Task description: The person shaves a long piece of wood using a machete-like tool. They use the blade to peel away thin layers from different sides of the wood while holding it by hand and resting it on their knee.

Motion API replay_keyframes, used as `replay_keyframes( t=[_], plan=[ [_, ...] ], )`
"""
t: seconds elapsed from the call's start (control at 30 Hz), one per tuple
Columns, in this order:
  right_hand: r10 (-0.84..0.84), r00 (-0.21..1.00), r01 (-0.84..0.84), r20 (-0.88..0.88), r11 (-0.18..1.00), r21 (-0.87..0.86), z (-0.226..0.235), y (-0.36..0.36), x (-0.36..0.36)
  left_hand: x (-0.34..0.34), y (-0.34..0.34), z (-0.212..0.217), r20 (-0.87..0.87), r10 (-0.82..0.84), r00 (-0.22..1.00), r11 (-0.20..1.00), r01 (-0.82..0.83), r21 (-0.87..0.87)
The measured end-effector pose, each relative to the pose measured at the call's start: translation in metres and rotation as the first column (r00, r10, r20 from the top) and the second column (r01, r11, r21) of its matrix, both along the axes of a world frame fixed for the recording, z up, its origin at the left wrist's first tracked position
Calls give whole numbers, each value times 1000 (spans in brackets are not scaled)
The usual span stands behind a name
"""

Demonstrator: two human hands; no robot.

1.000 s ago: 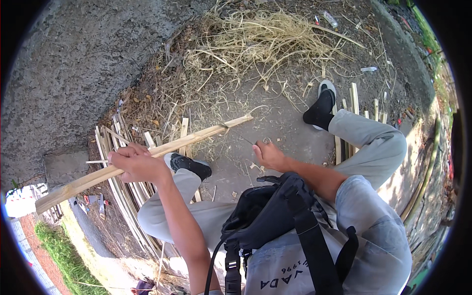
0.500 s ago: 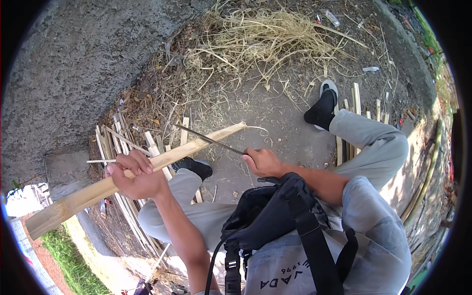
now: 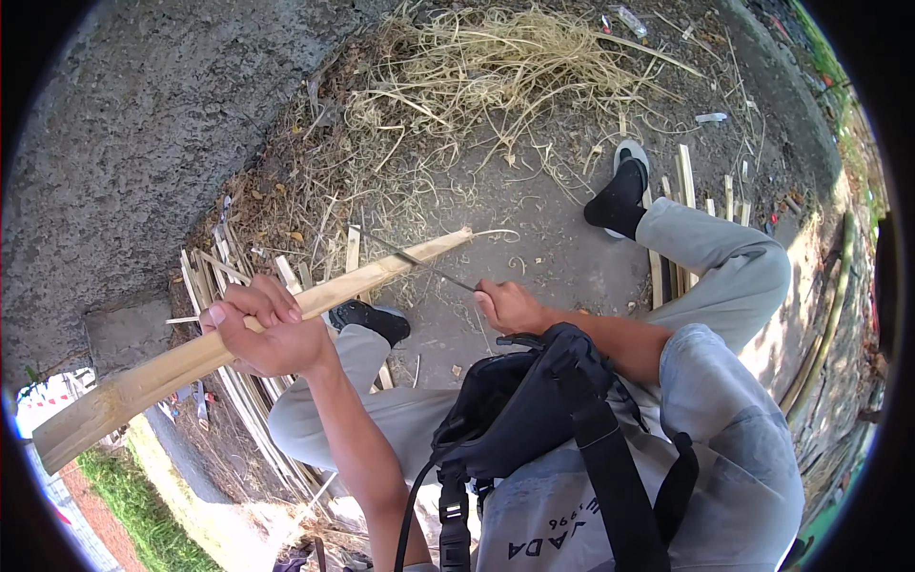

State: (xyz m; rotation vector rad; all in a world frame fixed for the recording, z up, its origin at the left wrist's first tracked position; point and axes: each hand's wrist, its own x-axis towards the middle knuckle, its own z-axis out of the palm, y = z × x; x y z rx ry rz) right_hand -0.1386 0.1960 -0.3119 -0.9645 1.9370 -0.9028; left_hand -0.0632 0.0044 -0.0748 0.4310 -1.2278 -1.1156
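My left hand (image 3: 267,329) is wrapped round a split bamboo strip (image 3: 133,389), which slants from the lower left up to the middle of the view. A thin curled shaving hangs from the strip's far end. In my right hand (image 3: 510,307) is a knife (image 3: 446,276), gripped at its near end. Its long dark blade lies across the bamboo, a short way in from the far tip. The knife's handle is hidden in my fist. A thin pale sliver pokes out beside the left fingers.
Pale bamboo strips (image 3: 250,405) lie bundled at my left, and more strips (image 3: 684,181) sit by my right leg. Ahead is a heap of shavings (image 3: 519,67). A rough concrete slab (image 3: 162,124) rises at the far left. A black bag (image 3: 519,410) rests at my lap.
The bamboo strip has slid slightly toward the lower left with my left hand. The knife blade now crosses it nearer the far tip. The view has shifted a little.
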Motion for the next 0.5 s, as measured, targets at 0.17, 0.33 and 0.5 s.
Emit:
replay_keyframes(
  t=[0.17, 0.33, 0.5],
  plan=[
    [-63, 991, 99, -120, 942, 321, -66, 4, -36, -2, -7, -10, -32, -5, 999, 1000, 4, -24],
    [-188, 982, 163, 31, 911, 380, -23, -6, -27, 0, -6, -10, -21, -18, 1000, 1000, 18, -4],
    [-185, 966, 86, 180, 889, 451, -36, -7, -34, -4, -15, -5, 8, 54, 999, 998, -54, 31]
  ],
)
